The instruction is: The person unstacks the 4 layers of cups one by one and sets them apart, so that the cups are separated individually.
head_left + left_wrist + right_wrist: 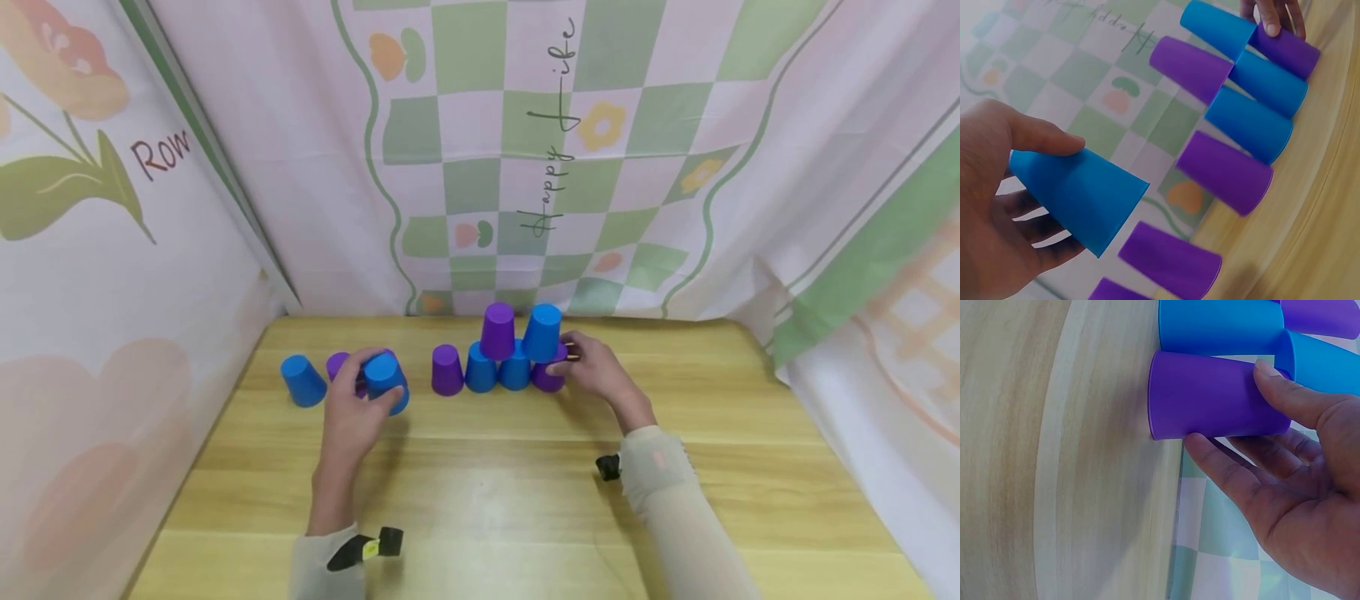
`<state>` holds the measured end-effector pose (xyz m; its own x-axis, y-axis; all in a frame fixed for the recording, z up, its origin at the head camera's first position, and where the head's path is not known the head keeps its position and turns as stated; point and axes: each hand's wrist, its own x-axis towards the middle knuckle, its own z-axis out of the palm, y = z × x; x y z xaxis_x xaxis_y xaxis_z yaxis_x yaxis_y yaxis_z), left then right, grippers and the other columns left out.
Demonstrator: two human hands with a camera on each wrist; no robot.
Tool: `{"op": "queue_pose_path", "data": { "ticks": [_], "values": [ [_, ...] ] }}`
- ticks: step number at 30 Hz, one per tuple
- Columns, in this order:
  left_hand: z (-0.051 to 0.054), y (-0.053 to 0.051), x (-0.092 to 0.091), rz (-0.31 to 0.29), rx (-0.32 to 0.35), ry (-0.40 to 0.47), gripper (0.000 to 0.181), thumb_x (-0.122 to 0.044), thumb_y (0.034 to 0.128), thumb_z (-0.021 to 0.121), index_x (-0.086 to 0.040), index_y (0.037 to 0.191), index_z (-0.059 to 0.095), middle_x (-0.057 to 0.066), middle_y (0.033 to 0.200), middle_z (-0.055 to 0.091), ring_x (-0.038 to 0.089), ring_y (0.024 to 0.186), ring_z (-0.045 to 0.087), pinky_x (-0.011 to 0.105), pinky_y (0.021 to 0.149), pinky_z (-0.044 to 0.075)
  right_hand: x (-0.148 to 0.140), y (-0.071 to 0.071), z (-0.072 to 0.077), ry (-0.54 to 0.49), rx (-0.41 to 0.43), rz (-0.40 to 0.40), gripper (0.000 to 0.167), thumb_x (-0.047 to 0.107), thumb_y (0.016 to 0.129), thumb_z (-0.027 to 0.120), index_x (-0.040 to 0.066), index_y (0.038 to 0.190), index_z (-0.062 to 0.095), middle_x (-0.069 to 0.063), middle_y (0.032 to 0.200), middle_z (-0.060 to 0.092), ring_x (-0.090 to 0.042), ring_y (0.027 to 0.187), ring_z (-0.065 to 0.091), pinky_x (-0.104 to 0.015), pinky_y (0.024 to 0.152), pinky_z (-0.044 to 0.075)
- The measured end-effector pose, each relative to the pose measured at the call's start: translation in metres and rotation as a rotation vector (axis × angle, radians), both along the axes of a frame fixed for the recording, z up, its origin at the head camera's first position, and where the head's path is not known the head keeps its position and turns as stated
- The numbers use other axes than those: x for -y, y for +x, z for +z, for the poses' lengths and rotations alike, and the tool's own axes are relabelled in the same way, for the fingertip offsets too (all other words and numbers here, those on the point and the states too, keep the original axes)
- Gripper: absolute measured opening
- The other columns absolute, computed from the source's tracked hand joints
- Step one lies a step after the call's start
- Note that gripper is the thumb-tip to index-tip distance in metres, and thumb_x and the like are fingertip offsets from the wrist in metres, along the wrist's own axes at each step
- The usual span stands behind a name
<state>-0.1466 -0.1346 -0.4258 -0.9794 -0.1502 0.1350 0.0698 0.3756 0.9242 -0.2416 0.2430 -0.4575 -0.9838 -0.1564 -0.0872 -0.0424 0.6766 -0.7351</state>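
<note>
Tabletop [480, 500] is crossed at the centre of the head view by a row of four upturned cups [447, 371], over which an upper purple cup [498, 332] and an upper blue cup [542, 335] are set. At the row's right end, the end purple cup [546, 380] is held by the right hand [600, 371] in a narrow grip; its right side is hidden by fingers, its top partly covered. Left of centre, the held blue cup [383, 372] is gripped between thumb and fingers of the left hand [354, 421]. Behind it, two purple cups [1172, 261] are mostly hidden; in the left wrist view, one is cut off by the bottom edge. At far left, a lone blue cup [303, 382] is seen whole.
</note>
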Motion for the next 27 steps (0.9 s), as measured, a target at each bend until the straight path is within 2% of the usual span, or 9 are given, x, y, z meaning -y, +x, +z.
{"op": "queue_pose_path", "data": {
  "ticks": [6,12,14,19,27],
  "values": [
    [0.002,0.006,0.017,0.044,-0.014,-0.016,0.056,-0.004,0.0907,0.08,-0.012,0.142,0.058,0.016,0.145,0.06,0.042,0.138,0.053,0.067,0.115,0.043,0.001,0.0,0.001,0.005,0.011,0.0,0.055,0.02,0.1,0.073,-0.003,0.144,0.051,-0.029,0.144,0.059,-0.048,0.135,0.057,-0.059,0.109,0.052],
    [0.003,0.007,0.034,0.112,0.018,0.001,0.058,0.0,0.0882,0.078,-0.009,0.141,0.057,0.019,0.147,0.057,0.045,0.138,0.052,0.066,0.118,0.04,0.001,0.0,0.002,0.007,0.02,-0.002,0.057,0.022,0.1,0.072,-0.004,0.146,0.05,-0.03,0.145,0.058,-0.048,0.135,0.057,-0.06,0.11,0.052],
    [0.001,0.007,0.04,0.137,0.048,0.007,0.059,0.002,0.0874,0.078,-0.008,0.141,0.055,0.021,0.149,0.055,0.046,0.139,0.05,0.066,0.119,0.039,0.0,0.0,0.002,0.01,0.021,-0.002,0.058,0.022,0.1,0.072,-0.004,0.146,0.05,-0.03,0.145,0.058,-0.048,0.135,0.057,-0.059,0.109,0.052],
    [-0.006,0.008,0.056,0.188,0.11,0.026,0.061,0.003,0.0853,0.076,-0.006,0.141,0.053,0.025,0.152,0.052,0.048,0.142,0.048,0.069,0.118,0.038,0.0,0.0,0.003,0.017,0.024,-0.005,0.059,0.023,0.1,0.073,-0.004,0.147,0.049,-0.03,0.146,0.058,-0.049,0.135,0.057,-0.059,0.109,0.052],
    [-0.022,0.009,0.069,0.256,0.082,-0.02,0.056,0.005,0.0805,0.07,-0.002,0.134,0.055,0.026,0.148,0.055,0.05,0.143,0.046,0.075,0.115,0.036,0.001,-0.001,0.002,0.022,0.027,-0.003,0.059,0.023,0.1,0.073,-0.003,0.148,0.049,-0.03,0.146,0.058,-0.048,0.136,0.056,-0.06,0.109,0.052]
  ]
}}
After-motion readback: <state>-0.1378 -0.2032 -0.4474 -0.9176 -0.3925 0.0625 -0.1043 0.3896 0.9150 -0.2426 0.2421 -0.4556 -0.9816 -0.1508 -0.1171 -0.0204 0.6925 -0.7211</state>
